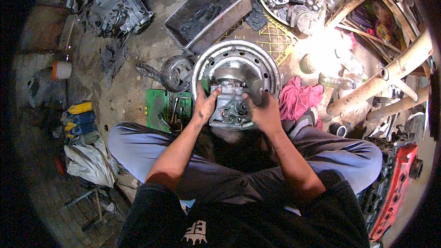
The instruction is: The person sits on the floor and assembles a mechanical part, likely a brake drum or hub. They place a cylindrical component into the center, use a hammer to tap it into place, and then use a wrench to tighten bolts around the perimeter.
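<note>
You wear a black shirt (pixel 275 225) with a pale print (pixel 196 233) and grey-blue trousers (pixel 147 142). Your wheel (pixel 274 71) is silver, the metal part (pixel 225 96) on it grey. From there, you have a yellow-gridded crate (pixel 275 40) between one and two o'clock, pink cloth (pixel 301 96) at three, red engine cover (pixel 396 188) at four, green toolbox (pixel 156 103) between eight and nine.

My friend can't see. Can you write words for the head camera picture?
A person's left hand and right hand hold a silver machine part over a round metal wheel rim. A green tool case lies to the left, a pink cloth to the right, and a gray tray beyond.
</note>
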Demonstrator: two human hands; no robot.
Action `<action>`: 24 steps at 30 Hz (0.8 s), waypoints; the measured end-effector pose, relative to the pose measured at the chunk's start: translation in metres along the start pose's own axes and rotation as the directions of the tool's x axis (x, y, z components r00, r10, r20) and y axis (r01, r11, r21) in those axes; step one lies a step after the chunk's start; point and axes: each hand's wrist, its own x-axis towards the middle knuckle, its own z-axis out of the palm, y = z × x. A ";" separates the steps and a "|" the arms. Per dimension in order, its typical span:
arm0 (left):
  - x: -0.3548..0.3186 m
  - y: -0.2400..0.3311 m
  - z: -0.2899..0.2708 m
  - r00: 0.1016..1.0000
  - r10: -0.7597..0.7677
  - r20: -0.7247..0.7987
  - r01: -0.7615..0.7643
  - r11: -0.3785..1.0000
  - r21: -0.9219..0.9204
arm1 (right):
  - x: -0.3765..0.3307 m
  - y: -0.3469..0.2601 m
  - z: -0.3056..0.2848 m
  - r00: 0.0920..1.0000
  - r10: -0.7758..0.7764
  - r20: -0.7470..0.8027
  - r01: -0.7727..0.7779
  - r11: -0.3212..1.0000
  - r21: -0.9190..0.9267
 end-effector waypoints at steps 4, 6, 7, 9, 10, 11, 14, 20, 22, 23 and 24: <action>-0.004 0.007 -0.007 1.000 0.029 -0.008 -0.029 0.999 -0.013 | 0.013 0.021 -0.015 0.975 0.135 -0.174 -0.154 0.983 -0.096; -0.001 0.007 -0.009 0.998 0.058 0.009 -0.058 0.998 0.019 | 0.021 0.049 -0.020 0.958 0.120 -0.259 -0.156 0.980 -0.123; -0.002 0.009 -0.008 0.999 0.049 0.008 -0.049 0.999 0.012 | 0.024 0.048 -0.024 0.965 0.151 -0.216 -0.153 0.988 0.008; -0.001 0.007 -0.008 0.999 0.036 0.002 -0.036 0.999 -0.017 | 0.026 0.046 -0.026 0.968 0.143 -0.206 -0.153 0.988 -0.030; -0.001 0.004 -0.007 1.000 0.029 -0.002 -0.029 0.999 -0.037 | 0.027 0.044 -0.028 0.969 0.142 -0.203 -0.155 0.987 -0.048; -0.001 0.001 -0.006 1.000 0.023 -0.005 -0.023 0.998 -0.057 | 0.029 0.045 -0.028 0.967 0.163 -0.196 -0.183 0.979 -0.091; -0.002 0.006 -0.001 0.999 0.012 -0.041 -0.014 0.999 -0.047 | 0.037 0.049 -0.028 0.963 0.204 -0.174 -0.229 0.964 -0.134; 0.005 -0.007 0.000 0.996 0.007 -0.086 -0.007 1.000 -0.001 | 0.047 0.042 -0.017 0.964 0.265 0.034 -0.267 0.959 0.093; 0.004 -0.007 -0.001 0.998 0.012 -0.068 -0.013 1.000 -0.026 | 0.050 0.049 -0.011 0.953 0.280 0.112 -0.296 0.942 0.157; 0.005 -0.010 -0.001 0.997 0.025 -0.079 -0.027 0.999 -0.026 | 0.049 0.052 -0.008 0.953 0.270 0.139 -0.290 0.944 0.155; 0.006 -0.014 0.000 0.995 0.038 -0.090 -0.041 0.999 -0.026 | 0.049 0.056 -0.007 0.951 0.260 0.166 -0.285 0.946 0.154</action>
